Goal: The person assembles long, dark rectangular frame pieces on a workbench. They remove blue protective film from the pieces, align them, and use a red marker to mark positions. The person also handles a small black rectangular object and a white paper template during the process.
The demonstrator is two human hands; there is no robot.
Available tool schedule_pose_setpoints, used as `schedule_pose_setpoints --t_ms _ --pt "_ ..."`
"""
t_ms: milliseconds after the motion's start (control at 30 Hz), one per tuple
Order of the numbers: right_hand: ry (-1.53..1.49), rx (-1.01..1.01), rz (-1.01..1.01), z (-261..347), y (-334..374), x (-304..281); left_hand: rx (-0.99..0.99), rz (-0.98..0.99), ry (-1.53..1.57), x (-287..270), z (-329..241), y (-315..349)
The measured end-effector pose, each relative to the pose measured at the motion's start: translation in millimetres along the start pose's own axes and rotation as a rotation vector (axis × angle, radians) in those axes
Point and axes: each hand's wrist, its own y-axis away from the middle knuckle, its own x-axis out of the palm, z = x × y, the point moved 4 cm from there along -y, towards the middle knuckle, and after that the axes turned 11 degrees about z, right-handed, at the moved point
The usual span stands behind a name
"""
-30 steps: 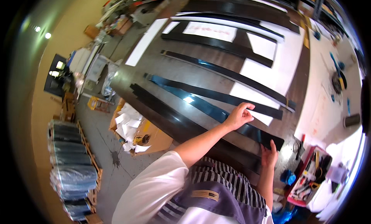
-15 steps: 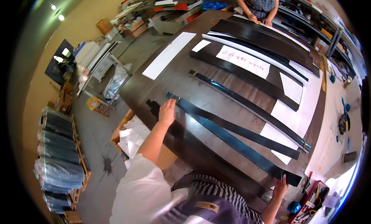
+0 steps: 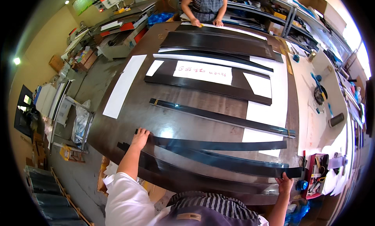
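Note:
My left hand [image 3: 140,139] is closed over the left ends of long, flat dark strips at the table's near left. One strip [image 3: 218,144] fans out behind toward the right. My right hand [image 3: 285,184], at the near right, pinches the right end of the nearer dark strip [image 3: 242,168], thumb on top. That strip bows slightly toward me, and a bluish glossy edge shows along its far side. Farther in lies a bundle of narrow dark strips [image 3: 222,117], tied near both ends. The material's kind is unclear.
Dark panels [image 3: 215,43], white sheets [image 3: 124,85] and a white roll [image 3: 218,62] lie on the dark table [image 3: 117,134]. Across it a person in a checked apron [image 3: 207,5] works at a white strip. A red tool box [image 3: 317,175] stands at right, with shelving behind.
My view has turned, so the table appears more level. My hands stay at the strips' ends. The nearer strip now bows, and its angle to the other strip looks narrower.

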Motion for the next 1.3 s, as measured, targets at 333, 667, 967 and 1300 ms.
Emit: schedule_pose_setpoints --t_ms 333,667,967,1300 --pt "0.195 -0.092 -0.115 8 -38 -117 0.026 -0.039 -0.076 2 7 -6" --pt "0.227 0.041 -0.021 77 -74 -188 -0.155 -0.357 -0.109 -33 -27 36" --pt "0.164 0.135 -0.091 34 -65 -190 0.532 -0.295 0.303 -35 -215 118" --pt "0.058 0.198 -0.068 9 -53 -138 0.719 -0.160 0.270 -18 -285 117"
